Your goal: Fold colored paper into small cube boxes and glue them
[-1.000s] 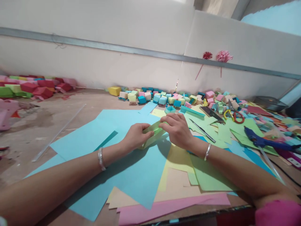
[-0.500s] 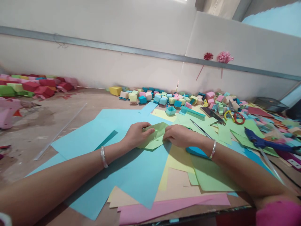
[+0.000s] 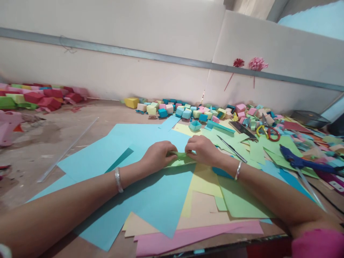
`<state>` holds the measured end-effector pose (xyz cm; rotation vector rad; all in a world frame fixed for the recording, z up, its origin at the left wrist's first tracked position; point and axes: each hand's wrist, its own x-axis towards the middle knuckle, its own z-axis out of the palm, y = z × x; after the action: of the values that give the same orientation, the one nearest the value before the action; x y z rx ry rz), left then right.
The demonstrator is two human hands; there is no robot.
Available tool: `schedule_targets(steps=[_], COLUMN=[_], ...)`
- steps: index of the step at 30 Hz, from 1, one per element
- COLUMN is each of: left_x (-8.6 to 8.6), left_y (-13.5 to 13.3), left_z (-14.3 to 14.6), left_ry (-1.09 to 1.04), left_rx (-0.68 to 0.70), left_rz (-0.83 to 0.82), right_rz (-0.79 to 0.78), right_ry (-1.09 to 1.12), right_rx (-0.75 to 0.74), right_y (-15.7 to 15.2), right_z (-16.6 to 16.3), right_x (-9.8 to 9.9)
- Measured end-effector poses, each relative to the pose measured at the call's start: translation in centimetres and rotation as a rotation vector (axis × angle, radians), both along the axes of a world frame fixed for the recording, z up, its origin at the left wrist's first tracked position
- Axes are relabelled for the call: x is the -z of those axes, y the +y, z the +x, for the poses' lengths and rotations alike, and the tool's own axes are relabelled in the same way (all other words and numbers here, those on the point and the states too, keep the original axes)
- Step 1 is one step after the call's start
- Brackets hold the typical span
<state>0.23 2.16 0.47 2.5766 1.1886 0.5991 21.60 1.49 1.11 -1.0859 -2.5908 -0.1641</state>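
A piece of light green paper (image 3: pixel 181 160) is folded into a narrow strip between my two hands, just above the blue sheets (image 3: pixel 139 195). My left hand (image 3: pixel 159 154) pinches its left end between thumb and fingers. At the other end, my right hand (image 3: pixel 202 149) grips the top edge with curled fingers. Parts of the paper are hidden behind the fingers. Under and right of my hands lie yellow paper (image 3: pixel 208 181) and a larger green sheet (image 3: pixel 244 200). A pen (image 3: pixel 231 148) rests just beyond my right wrist.
Small paper boxes (image 3: pixel 186 114) line the wall, with red and pink ones (image 3: pixel 51 98) at far left. Scissors (image 3: pixel 268 133), a phone (image 3: pixel 243 130) and a blue glue gun (image 3: pixel 303 161) lie to the right. A pink glue gun (image 3: pixel 9 127) and a clear stick (image 3: pixel 70 148) are left.
The green paper was spread fairly flat and is now folded over into a narrow strip. My right hand has moved up slightly and grips its right end.
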Motion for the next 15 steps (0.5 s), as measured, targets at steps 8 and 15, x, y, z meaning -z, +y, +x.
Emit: schedule_targets(steps=[8,15], left_x=[-0.3,-0.5], left_y=[-0.8,-1.7], left_z=[-0.1,0.2], left_ry=[0.262,0.466], left_rx=[0.112,0.245], left_rz=[0.307,0.399], right_rz=[0.004,-0.060], right_ry=[-0.227,-0.463], right_rx=[-0.004,-0.040], right_y=[0.3,-1.2], right_z=[0.0,-0.3], right_x=[0.1,-1.9])
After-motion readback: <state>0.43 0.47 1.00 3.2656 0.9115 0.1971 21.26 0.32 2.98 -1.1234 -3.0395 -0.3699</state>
